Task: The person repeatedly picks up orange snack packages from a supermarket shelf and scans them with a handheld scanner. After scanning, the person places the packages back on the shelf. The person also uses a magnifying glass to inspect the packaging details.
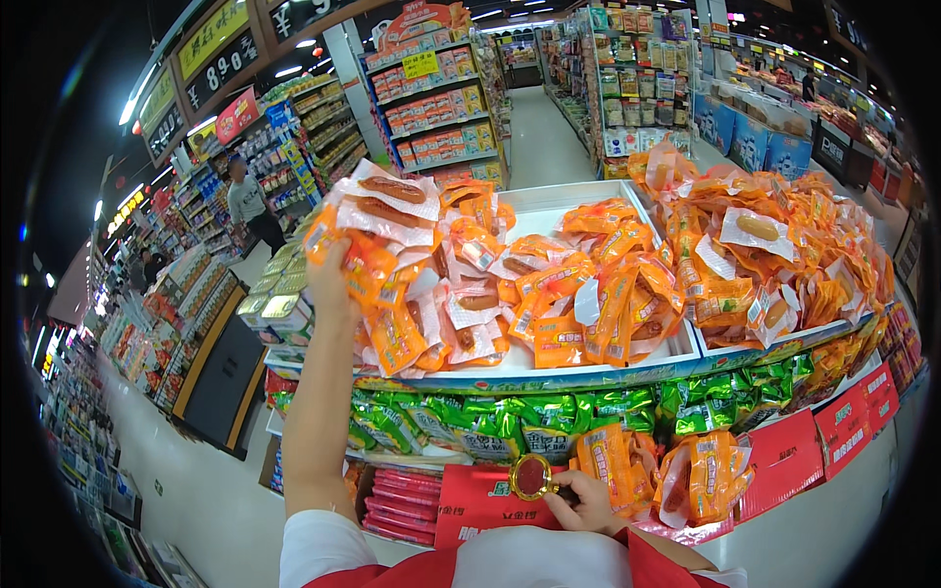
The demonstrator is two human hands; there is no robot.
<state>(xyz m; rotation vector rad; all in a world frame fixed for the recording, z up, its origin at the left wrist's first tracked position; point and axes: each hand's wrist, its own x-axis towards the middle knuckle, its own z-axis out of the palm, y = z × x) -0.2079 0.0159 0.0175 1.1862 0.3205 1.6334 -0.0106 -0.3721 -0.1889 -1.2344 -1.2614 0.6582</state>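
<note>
My left hand [328, 268] reaches up to the left end of a white display tray [529, 200] and grips a bunch of orange sausage packets [371, 264]. Brown sausages show through the clear, white-patterned side of some packets. More orange packets [559, 331] lie heaped in the tray below and right of that hand. Low in front of my body, my right hand [584, 503] holds a small round gold-rimmed object [531, 476] with a dark red centre; its kind is unclear. Two bundles of orange packets [706, 478] are just right of this hand; what supports them is hidden.
A second heap of sausage packets [779, 250] fills the right-hand tray. Green packets [544, 422] line the shelf below, above red cartons [492, 496] and pink packs [403, 496]. Stacked tins [283, 294] stand at left. A person [250, 198] is in the left aisle.
</note>
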